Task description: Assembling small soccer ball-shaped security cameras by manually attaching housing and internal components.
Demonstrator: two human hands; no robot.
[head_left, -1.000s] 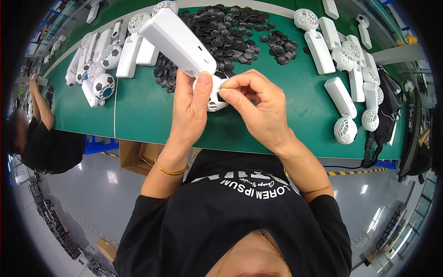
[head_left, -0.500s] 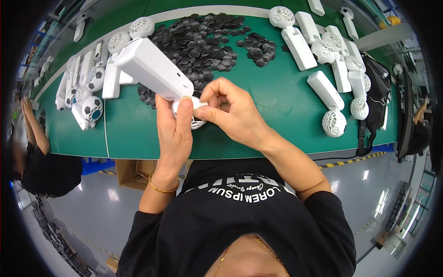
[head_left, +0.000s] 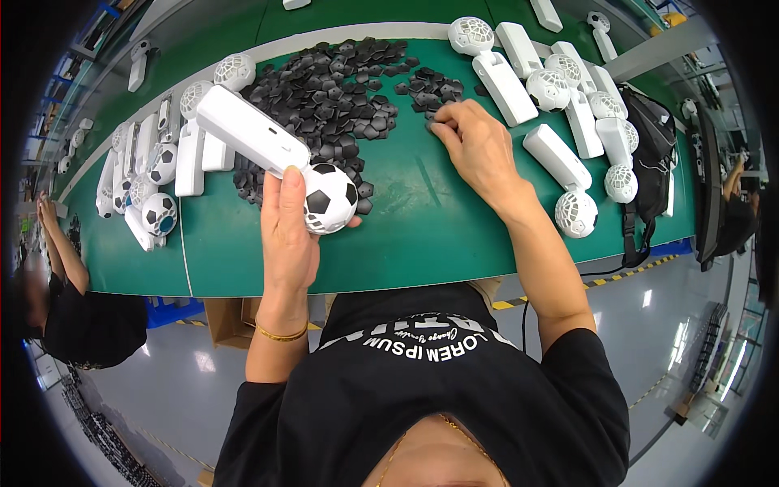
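My left hand [head_left: 288,215] is wrapped round a white handheld device, a long body [head_left: 251,134] with a soccer-ball-patterned round head [head_left: 329,199]. Black pentagons fill the openings visible on that head, and the body slants up to the left. Over by the small cluster of black pentagonal pieces [head_left: 432,85], my right hand [head_left: 479,150] is closed in a pinch. A dark piece shows at its fingertips, partly hidden by the fingers. The large heap of black pentagonal pieces [head_left: 324,97] spreads behind the held device.
White devices with open lattice heads [head_left: 576,213] lie along the right of the green table [head_left: 389,260]. More devices [head_left: 160,213], some with black patches, lie at the left. A black backpack [head_left: 649,162] rests at the right edge. Another person [head_left: 89,316] is at the far left.
My right hand has left the ball head and moved right and away to the small cluster. My left hand has turned the device, so its black-and-white patterned head now shows.
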